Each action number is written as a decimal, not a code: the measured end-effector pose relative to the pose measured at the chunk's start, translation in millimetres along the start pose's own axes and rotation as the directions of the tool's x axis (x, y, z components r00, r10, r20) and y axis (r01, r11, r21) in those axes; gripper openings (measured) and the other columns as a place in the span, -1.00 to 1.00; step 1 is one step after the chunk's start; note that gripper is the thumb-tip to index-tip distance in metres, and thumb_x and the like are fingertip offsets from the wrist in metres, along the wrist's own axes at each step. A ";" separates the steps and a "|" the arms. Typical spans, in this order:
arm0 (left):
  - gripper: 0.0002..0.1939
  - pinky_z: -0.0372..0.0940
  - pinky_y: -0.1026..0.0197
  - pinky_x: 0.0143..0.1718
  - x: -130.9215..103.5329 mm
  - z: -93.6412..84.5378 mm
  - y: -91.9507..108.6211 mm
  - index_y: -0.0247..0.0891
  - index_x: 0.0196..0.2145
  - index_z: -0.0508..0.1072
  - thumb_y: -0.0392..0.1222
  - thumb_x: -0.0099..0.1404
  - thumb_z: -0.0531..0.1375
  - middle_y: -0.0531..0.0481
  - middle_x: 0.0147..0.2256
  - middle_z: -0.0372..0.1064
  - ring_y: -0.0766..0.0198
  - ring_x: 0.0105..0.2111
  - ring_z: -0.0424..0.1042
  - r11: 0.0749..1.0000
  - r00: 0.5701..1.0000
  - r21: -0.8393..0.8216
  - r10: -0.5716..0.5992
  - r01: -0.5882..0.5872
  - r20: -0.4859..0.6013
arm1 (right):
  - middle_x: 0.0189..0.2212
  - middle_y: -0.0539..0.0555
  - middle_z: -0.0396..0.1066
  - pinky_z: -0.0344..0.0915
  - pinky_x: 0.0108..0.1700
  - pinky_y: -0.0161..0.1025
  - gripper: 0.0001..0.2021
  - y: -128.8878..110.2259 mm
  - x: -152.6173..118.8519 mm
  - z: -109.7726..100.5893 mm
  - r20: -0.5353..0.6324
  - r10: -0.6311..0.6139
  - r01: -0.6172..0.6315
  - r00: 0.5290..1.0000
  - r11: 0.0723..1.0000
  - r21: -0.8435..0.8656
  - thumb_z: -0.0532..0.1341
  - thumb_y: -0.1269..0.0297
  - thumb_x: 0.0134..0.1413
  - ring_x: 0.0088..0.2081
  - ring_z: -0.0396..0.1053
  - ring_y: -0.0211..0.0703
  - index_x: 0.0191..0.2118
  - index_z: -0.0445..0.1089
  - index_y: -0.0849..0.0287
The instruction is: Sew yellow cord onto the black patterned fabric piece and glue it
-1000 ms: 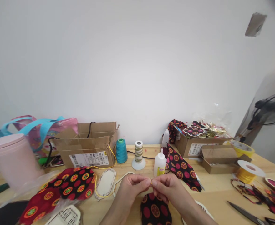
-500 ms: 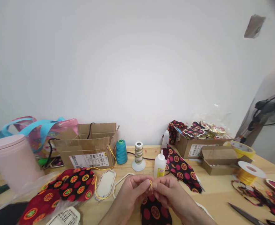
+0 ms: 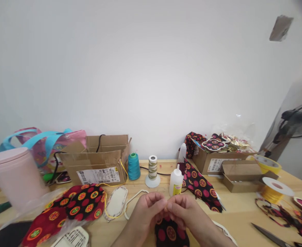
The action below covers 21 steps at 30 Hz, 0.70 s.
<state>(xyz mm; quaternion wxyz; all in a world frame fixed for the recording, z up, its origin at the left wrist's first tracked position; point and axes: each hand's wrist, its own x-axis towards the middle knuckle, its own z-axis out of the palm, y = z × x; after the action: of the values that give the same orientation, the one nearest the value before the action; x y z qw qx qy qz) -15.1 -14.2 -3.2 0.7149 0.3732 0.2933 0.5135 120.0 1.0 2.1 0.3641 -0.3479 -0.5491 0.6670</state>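
A thin yellow cord is pinched where the two hands meet, low in the middle of the view, though in this frame the fingertips hide it almost entirely. The left hand point(image 3: 147, 210) and the right hand point(image 3: 184, 212) press thumb and forefinger together tip to tip, both closed on that small bit of cord. By the look of it, the cord is light, limp and a little slick, so it probably wants a firm pinch close to the working end rather than a loose hold further back.

Just under the hands lies a black fabric piece point(image 3: 169, 233) with red dots, soft and flat on the wooden table point(image 3: 243, 212). Left of it sit an oval white frame point(image 3: 115, 202) and more patterned fabric point(image 3: 84, 202). Beyond the hands stand a glue bottle point(image 3: 176, 180), a banded thread spool point(image 3: 152, 170) and a teal thread cone point(image 3: 133, 166). A cardboard box point(image 3: 99, 161) is far left, with a pink tub point(image 3: 13, 176) near the left edge. On the right are a yellow cord reel point(image 3: 274, 190), small boxes and scissors point(image 3: 270, 235). A plain white wall point(image 3: 140, 68) backs the table.
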 end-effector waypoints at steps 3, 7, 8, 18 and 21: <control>-0.82 0.15 0.37 -0.54 1.8 -0.5 -1.8 -0.35 -0.60 0.39 -0.19 0.03 0.24 0.06 -0.65 0.35 0.41 -0.62 0.32 0.999 1.000 0.053 0.006 -0.005 -0.026 | -0.83 -0.16 0.09 -0.24 -0.75 -0.42 -0.60 0.2 2.0 2.3 -0.047 -0.059 0.055 0.997 0.995 -0.082 0.22 -0.04 -0.25 -0.79 -0.13 -0.50 -0.68 0.28 0.25; -0.81 0.16 0.36 -0.51 1.3 -1.9 -2.4 -0.34 -0.61 0.39 -0.16 -0.02 0.27 0.09 -0.65 0.32 0.42 -0.62 0.31 0.997 0.995 0.079 -0.006 0.014 -0.097 | -0.84 -0.17 0.05 -0.24 -0.75 -0.40 -0.58 0.0 3.3 4.0 -0.084 -0.109 0.095 0.991 0.984 -0.152 0.18 -0.07 -0.22 -0.79 -0.12 -0.48 -0.72 0.25 0.23; -0.80 0.17 0.36 -0.50 1.0 -2.2 -2.2 -0.33 -0.61 0.39 -0.14 -0.04 0.28 0.11 -0.66 0.30 0.43 -0.62 0.30 0.996 0.994 0.086 -0.010 0.020 -0.110 | -0.84 -0.17 0.05 -0.24 -0.75 -0.40 -0.58 -0.2 3.4 3.8 -0.084 -0.103 0.089 0.991 0.983 -0.161 0.18 -0.07 -0.22 -0.79 -0.12 -0.48 -0.72 0.24 0.23; -0.74 0.08 0.35 -0.54 6.7 -11.8 1.9 -0.35 -0.64 0.42 -0.07 -0.06 0.25 0.09 -0.66 0.30 0.43 -0.63 0.20 0.906 0.991 0.423 0.043 0.014 -0.125 | -0.79 -0.15 0.11 -0.20 -0.74 -0.41 -0.68 4.5 3.5 -1.6 -0.056 0.024 -0.036 0.998 0.969 -0.243 0.11 0.03 -0.18 -0.79 -0.12 -0.45 -0.65 0.23 0.21; -0.79 0.10 0.32 -0.50 7.7 -13.3 0.5 -0.34 -0.61 0.43 -0.12 -0.03 0.22 0.09 -0.63 0.32 0.38 -0.58 0.22 0.825 0.984 0.566 0.104 -0.002 -0.147 | -0.74 -0.11 0.14 -0.11 -0.66 -0.41 -0.73 7.2 4.8 -5.9 -0.047 -0.028 0.004 0.998 0.891 -0.454 0.04 0.18 -0.10 -0.70 -0.04 -0.41 -0.64 0.27 0.23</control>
<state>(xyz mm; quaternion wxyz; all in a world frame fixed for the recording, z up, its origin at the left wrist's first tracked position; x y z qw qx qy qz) -23.6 -3.6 -10.3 0.5304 0.5298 0.4816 0.4539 121.9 7.1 -6.2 0.2926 -0.4361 -0.6828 0.5079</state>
